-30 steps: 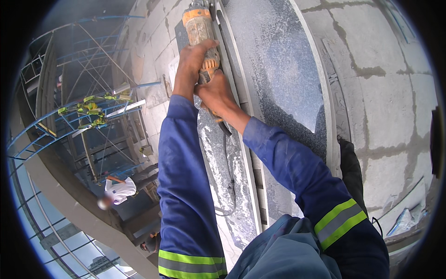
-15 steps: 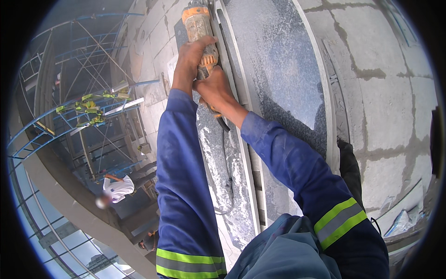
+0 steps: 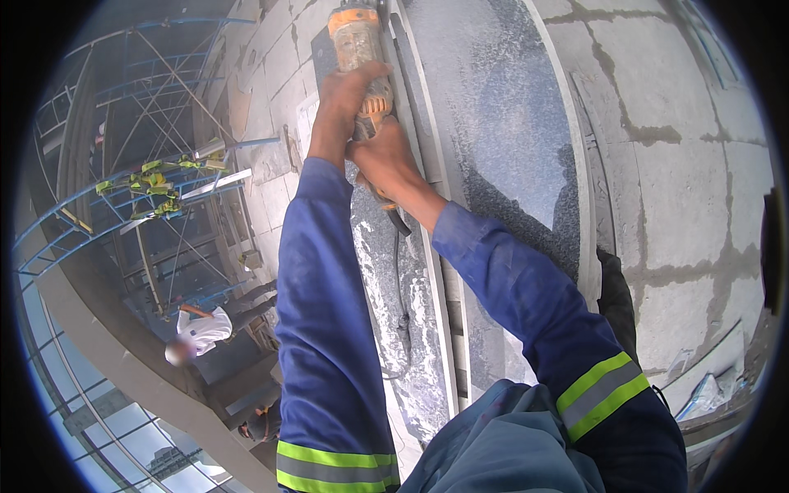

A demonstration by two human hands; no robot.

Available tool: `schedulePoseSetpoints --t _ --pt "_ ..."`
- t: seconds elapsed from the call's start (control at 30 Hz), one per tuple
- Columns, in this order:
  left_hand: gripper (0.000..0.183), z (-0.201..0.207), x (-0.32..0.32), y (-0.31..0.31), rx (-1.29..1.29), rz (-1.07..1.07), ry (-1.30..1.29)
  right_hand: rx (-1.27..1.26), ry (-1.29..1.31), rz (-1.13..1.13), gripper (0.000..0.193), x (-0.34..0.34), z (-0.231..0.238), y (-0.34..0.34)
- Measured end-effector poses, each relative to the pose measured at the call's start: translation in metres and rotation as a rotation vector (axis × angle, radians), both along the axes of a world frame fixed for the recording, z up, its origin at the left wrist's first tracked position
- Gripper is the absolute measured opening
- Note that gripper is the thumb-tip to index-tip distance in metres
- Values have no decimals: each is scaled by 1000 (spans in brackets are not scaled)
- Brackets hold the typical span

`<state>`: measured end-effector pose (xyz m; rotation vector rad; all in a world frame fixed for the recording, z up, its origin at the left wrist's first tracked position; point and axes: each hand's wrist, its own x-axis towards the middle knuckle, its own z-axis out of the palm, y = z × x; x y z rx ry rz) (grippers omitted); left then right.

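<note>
A dusty orange-and-grey angle grinder [image 3: 357,43] lies over the narrow dark stone slab [image 3: 419,353] at the top of the view. My left hand [image 3: 340,100] wraps round the middle of its body. Behind that, my right hand [image 3: 386,158] grips the rear handle, its fingers partly hidden. A black power cord [image 3: 402,287] trails from the handle down along the white-dusted slab. The grinder's disc cannot be made out. To the right lies a wider dark stone slab [image 3: 514,107], pale with dust.
Concrete blocks with dark joints [image 3: 657,189] spread on the right, with a crumpled plastic sheet [image 3: 711,393] at lower right. At left, blue scaffolding [image 3: 78,222] carries yellow-green harnesses [image 3: 156,182]. A person in a white shirt [image 3: 205,329] is below it.
My hands and the grinder have shifted slightly right in the picture, both grips unchanged. The air at the upper left looks hazier.
</note>
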<state>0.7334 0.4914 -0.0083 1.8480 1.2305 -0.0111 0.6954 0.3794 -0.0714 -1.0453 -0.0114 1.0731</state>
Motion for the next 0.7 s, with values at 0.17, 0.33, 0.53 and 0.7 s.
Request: schedulePoseSetpoints --t 0.17,0.33,0.53,0.7 --pt "70 4 -3 -7 4 10 -4 27 1 12 29 -2 4 -8" --pt "66 4 -4 -11 28 -2 -11 21 -23 -8 27 -6 2 -10" --pt "66 4 -7 -10 10 -4 -24 40 -21 -8 24 -8 2 -13" --pt "64 1 -7 -6 11 -7 -13 63 -29 -45 21 -12 0 -11"
